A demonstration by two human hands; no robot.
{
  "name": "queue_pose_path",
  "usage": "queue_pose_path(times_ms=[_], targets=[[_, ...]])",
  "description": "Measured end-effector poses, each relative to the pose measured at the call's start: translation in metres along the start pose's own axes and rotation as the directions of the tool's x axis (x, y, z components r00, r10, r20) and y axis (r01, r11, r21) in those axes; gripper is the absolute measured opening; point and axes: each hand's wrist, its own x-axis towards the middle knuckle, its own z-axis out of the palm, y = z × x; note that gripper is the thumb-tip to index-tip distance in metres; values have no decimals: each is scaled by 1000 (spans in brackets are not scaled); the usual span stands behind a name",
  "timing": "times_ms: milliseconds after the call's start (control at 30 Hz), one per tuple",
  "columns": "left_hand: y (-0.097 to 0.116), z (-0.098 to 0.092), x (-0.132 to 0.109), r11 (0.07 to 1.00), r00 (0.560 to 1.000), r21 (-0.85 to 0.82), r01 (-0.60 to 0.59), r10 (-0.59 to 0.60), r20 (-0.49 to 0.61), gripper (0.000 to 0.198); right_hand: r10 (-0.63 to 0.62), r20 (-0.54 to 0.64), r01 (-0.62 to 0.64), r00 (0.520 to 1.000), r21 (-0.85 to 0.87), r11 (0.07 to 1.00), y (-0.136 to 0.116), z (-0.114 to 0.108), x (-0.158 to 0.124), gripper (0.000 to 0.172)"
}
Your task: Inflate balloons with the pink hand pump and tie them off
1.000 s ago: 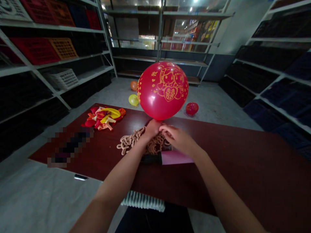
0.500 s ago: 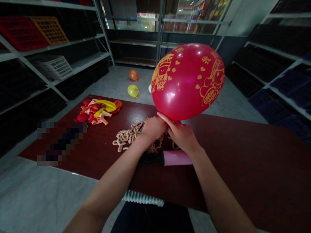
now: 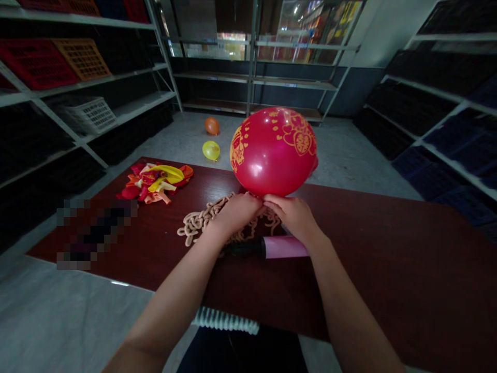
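Note:
A blown-up red balloon (image 3: 272,155) with yellow printed figures and hearts stands above my hands, over the table's far edge. Both hands meet at its lower end: my left hand (image 3: 245,208) has its fingers closed there, and my right hand (image 3: 292,213) pinches close beside it. The balloon's neck is mostly hidden by my fingers. Beneath my hands lies a heap of beige cord or long thin balloons (image 3: 205,217). A pump with a pink barrel (image 3: 285,247) and a black end rests on the table just below my right hand.
Limp balloons (image 3: 157,181) in red, yellow and orange are piled on the dark brown table (image 3: 388,248) at left. A yellow balloon (image 3: 210,151) and an orange balloon (image 3: 212,126) lie on the floor beyond. Shelves with crates (image 3: 83,59) line the sides.
The red balloon has come down, tilted and turned, so its print shows differently. My hands have drawn slightly lower, and the right hand's fingers no longer reach across the left hand.

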Motion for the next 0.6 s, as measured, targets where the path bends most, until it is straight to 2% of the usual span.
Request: queue_pose_path(times_ms=[100, 200, 367, 500, 600], targets=[[-1, 2, 0, 979, 998, -194, -64, 57, -42, 36, -19, -33, 24, 999, 142, 990, 4, 3, 1, 25], [-6, -2, 2, 904, 994, -416, -104, 75, -85, 29, 20, -108, 10, 994, 272, 962, 8, 7, 2, 26], [-9, -11, 1, 729, 993, -679, -87, 6, -121, 26, 124, -195, -35, 973, 407, 913, 13, 9, 5, 27], [-6, -8, 3, 550, 990, -834, -53, -83, -118, 26, 138, -175, -45, 975, 454, 890, 13, 6, 5, 28], [-4, -7, 5, 452, 987, -892, -25, -132, -94, 30, 142, -156, -48, 978, 492, 869, 13, 5, 5, 28]])
